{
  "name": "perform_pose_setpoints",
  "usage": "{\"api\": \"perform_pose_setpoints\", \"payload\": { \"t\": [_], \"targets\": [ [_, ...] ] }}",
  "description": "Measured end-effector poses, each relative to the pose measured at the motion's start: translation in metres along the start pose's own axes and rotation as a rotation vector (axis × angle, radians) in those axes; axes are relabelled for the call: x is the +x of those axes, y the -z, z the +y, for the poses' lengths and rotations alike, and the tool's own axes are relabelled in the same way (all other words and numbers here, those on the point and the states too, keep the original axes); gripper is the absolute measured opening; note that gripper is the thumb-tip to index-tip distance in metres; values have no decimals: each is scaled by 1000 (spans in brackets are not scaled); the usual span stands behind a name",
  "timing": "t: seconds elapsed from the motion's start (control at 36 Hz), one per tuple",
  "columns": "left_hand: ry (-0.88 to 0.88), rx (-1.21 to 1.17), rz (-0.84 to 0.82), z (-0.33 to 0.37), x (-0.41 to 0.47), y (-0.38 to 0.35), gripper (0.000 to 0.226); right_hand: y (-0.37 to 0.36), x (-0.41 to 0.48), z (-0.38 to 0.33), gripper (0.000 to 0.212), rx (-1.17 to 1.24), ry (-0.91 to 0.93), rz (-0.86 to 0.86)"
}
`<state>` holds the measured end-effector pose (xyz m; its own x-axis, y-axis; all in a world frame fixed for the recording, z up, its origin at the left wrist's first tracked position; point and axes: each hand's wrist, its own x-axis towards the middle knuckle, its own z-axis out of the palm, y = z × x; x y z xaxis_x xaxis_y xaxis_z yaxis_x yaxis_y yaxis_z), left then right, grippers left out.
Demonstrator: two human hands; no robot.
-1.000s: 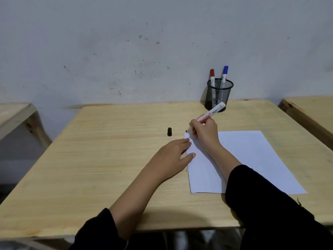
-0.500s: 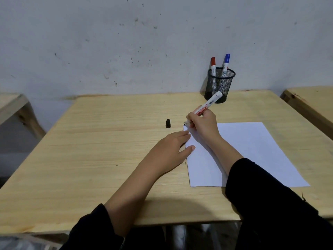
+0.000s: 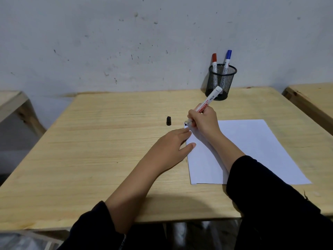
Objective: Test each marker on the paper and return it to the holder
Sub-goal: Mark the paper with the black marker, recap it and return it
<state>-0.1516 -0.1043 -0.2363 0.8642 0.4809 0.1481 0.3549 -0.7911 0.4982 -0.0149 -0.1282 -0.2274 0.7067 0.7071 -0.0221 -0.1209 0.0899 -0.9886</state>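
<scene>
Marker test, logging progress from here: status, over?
Right hand shut on marker, tip at paper corner. Left hand flat, pinning paper's edge. Black cap loose on table. Red, blue markers in holder.

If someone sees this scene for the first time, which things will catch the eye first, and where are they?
The eye goes first to the right hand near the table's middle, holding a white marker with its tip at the far left corner of the white paper. The left hand lies flat on the paper's left edge, with a small black cap on the wood just beyond it. At the back, by the wall, a black mesh holder holds a red-capped marker and a blue-capped marker.
</scene>
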Motion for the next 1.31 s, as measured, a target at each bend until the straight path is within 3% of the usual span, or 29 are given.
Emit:
{"api": "perform_pose_setpoints", "payload": {
  "t": [0.39,0.58,0.69,0.78,0.89,1.08,1.17,1.31],
  "targets": [
    [22,-24,-9,1,-2,3,41,11,5,0,16,143,3,-17],
    [39,-44,-56,-4,5,6,52,21,-3,-15,12,193,20,-7],
    [68,-107,-84,-3,11,9,39,30,0,-30,12,177,33,26],
    [71,-161,-2,1,14,14,39,38,0,-38,12,208,38,26],
    [143,-74,267,-4,24,24,43,47,-5,-45,9,252,50,32],
    [327,38,241,-21,39,31,26,59,-13,-50,7,274,38,32],
    [353,-154,318,-16,39,34,12,63,-17,-53,7,279,43,8],
    [376,-830,383,5,43,40,5,67,-21,-55,7,311,53,-36]
  ]
}}
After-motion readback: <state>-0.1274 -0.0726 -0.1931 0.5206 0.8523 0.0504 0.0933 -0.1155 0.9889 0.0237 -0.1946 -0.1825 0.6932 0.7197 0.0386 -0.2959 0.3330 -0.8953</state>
